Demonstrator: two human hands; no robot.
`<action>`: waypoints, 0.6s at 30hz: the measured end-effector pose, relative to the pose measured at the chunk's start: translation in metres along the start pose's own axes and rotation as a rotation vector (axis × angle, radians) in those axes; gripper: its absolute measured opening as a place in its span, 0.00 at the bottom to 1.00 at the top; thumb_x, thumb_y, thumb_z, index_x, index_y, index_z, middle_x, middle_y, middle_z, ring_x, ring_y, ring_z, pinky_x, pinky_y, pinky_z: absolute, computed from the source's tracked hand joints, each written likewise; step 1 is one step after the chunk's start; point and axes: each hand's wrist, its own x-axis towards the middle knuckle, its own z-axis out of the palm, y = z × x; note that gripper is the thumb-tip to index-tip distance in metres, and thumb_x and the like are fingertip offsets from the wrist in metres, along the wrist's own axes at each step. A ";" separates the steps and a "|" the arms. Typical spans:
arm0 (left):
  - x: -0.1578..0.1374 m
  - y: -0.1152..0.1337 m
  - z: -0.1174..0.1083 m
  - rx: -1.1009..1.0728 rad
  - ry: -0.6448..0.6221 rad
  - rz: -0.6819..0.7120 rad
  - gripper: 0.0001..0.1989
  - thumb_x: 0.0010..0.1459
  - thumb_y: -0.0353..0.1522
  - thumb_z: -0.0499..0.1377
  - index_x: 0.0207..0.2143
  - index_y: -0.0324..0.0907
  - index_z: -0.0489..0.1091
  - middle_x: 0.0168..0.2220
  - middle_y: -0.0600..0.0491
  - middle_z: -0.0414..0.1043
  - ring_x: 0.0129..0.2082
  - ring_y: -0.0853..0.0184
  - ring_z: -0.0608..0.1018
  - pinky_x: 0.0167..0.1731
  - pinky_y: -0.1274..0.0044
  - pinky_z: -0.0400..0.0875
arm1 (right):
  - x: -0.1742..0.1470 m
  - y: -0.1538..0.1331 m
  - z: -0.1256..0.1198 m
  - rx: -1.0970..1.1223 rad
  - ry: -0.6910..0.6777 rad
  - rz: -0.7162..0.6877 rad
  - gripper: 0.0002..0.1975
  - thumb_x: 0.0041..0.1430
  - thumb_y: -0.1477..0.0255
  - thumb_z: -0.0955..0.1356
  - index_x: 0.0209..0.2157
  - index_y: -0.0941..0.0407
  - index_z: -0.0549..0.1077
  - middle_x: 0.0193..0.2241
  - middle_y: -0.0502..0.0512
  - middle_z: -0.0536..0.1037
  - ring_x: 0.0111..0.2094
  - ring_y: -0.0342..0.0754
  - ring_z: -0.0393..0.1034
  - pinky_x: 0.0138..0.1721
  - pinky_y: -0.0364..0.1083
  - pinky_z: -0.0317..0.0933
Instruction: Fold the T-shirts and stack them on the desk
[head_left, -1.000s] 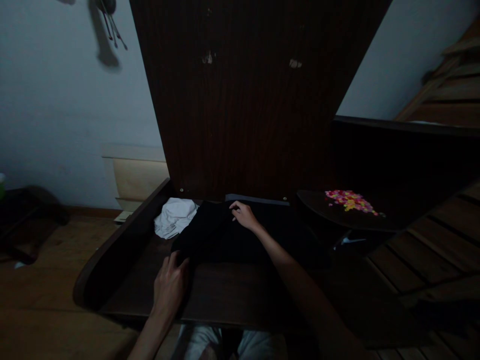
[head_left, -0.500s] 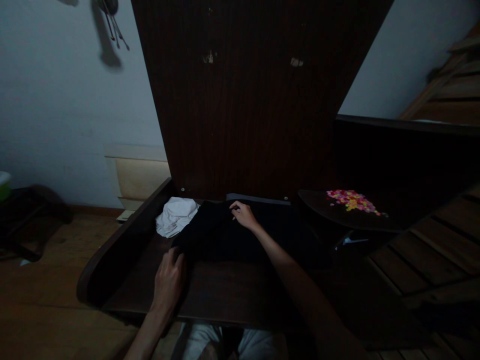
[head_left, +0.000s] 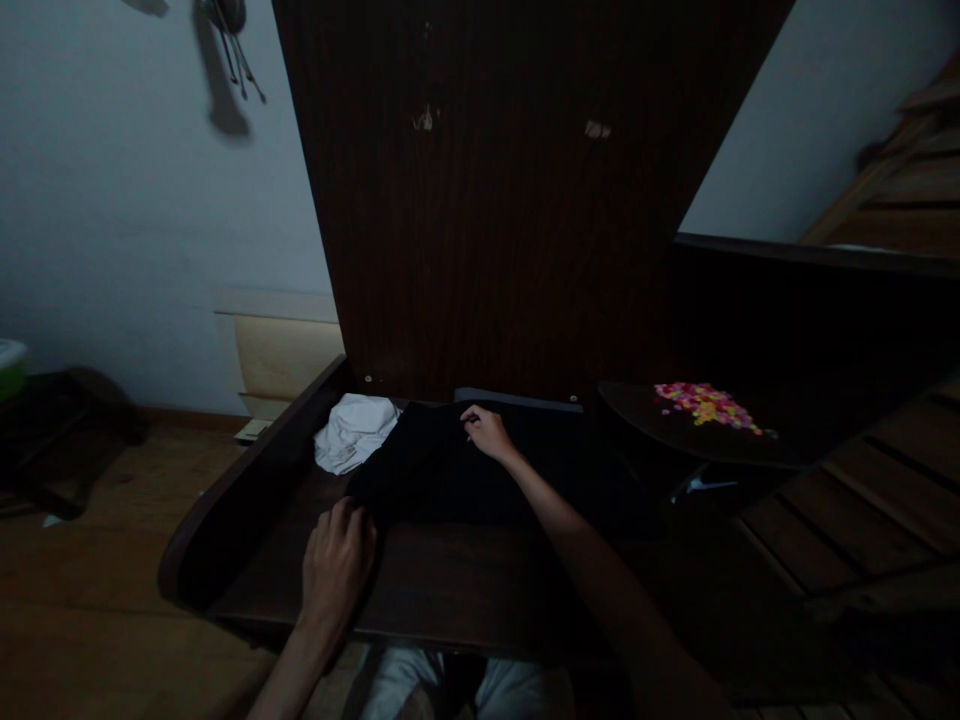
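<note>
A black cloth (head_left: 431, 475), perhaps a garment, lies spread over the dark wooden desk (head_left: 442, 585). At its near left corner my left hand (head_left: 337, 560) is closed, with curled fingers gripping the fabric. My right hand (head_left: 489, 434) reaches across the cloth to its far part. The thumb and fingers there are bent together on the fabric in a pinch. How much cloth they hold is too dark to make out. A crumpled white cloth (head_left: 357, 430) sits just left of the black one. Behind the black cloth shows a thin grey strip (head_left: 517, 400).
On a raised shelf (head_left: 645, 425) at the right lies a pile of small pink, red and yellow pieces (head_left: 709, 405). Beneath it is a pale, thin object (head_left: 709, 485). A raised side board (head_left: 217, 515) bounds the desk's left. A tall dark panel (head_left: 510, 230) stands behind.
My left hand has shifted very slightly and its fingers look a little more curled. The right hand stays on the same spot of the cloth. The view has moved slightly.
</note>
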 end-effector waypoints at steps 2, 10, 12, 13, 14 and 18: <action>-0.001 0.000 0.000 0.064 -0.058 -0.035 0.09 0.61 0.32 0.54 0.34 0.39 0.74 0.40 0.43 0.73 0.35 0.58 0.72 0.32 0.70 0.67 | -0.001 0.000 0.000 0.007 -0.010 0.001 0.10 0.52 0.81 0.63 0.32 0.55 0.72 0.21 0.44 0.72 0.21 0.41 0.71 0.25 0.38 0.60; 0.003 -0.002 0.006 -0.054 0.032 0.109 0.08 0.63 0.29 0.52 0.33 0.39 0.71 0.35 0.45 0.72 0.33 0.61 0.73 0.34 0.72 0.68 | -0.002 -0.002 -0.001 -0.050 0.002 -0.005 0.11 0.50 0.82 0.63 0.31 0.55 0.73 0.21 0.44 0.72 0.22 0.41 0.71 0.28 0.39 0.62; 0.002 -0.003 0.005 -0.118 0.074 0.134 0.07 0.63 0.29 0.52 0.35 0.39 0.69 0.34 0.46 0.72 0.33 0.63 0.73 0.35 0.73 0.68 | -0.002 -0.003 -0.001 -0.063 0.007 -0.003 0.11 0.50 0.82 0.63 0.31 0.55 0.73 0.21 0.45 0.72 0.23 0.41 0.71 0.29 0.39 0.63; 0.001 -0.003 0.004 -0.144 0.085 0.143 0.06 0.63 0.29 0.52 0.35 0.39 0.68 0.33 0.46 0.72 0.32 0.63 0.74 0.35 0.73 0.69 | -0.003 -0.003 -0.001 -0.070 0.009 -0.001 0.11 0.50 0.82 0.63 0.31 0.55 0.73 0.21 0.45 0.72 0.23 0.41 0.71 0.29 0.39 0.63; 0.000 -0.005 0.003 -0.166 0.089 0.149 0.06 0.63 0.29 0.52 0.35 0.39 0.68 0.33 0.47 0.72 0.32 0.63 0.74 0.35 0.73 0.69 | -0.003 -0.004 -0.001 -0.075 0.009 0.000 0.11 0.50 0.82 0.63 0.31 0.55 0.73 0.21 0.45 0.73 0.23 0.42 0.71 0.29 0.40 0.63; -0.002 -0.012 0.003 -0.258 0.013 0.205 0.06 0.63 0.29 0.52 0.34 0.41 0.67 0.33 0.48 0.72 0.31 0.64 0.75 0.35 0.73 0.70 | -0.003 -0.004 -0.001 -0.085 0.027 0.008 0.11 0.49 0.81 0.63 0.31 0.55 0.74 0.23 0.46 0.74 0.24 0.42 0.71 0.30 0.40 0.64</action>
